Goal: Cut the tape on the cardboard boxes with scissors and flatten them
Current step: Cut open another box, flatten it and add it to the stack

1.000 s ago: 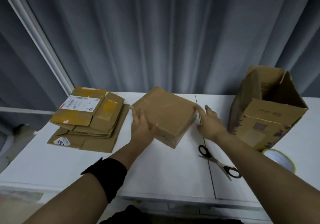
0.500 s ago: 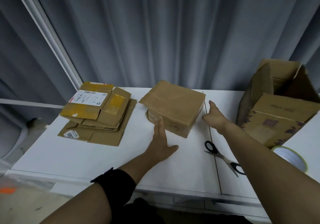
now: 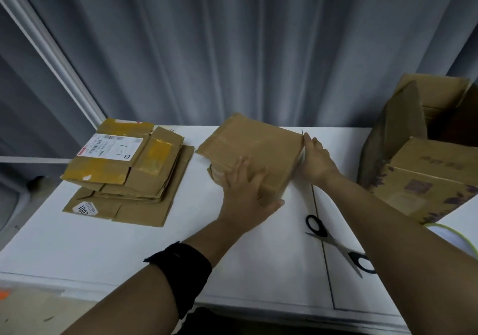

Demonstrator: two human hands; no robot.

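Left hand (image 3: 245,192) and right hand (image 3: 314,161), fingers straight, press the box (image 3: 253,146), one corner pointing nearward.

Counts: one sealed box (image 3: 253,151), one open box (image 3: 426,169), one flattened stack (image 3: 129,179), one scissors (image 3: 336,244), one tape roll (image 3: 460,236), two hands: left hand (image 3: 245,192), right hand (image 3: 315,161).
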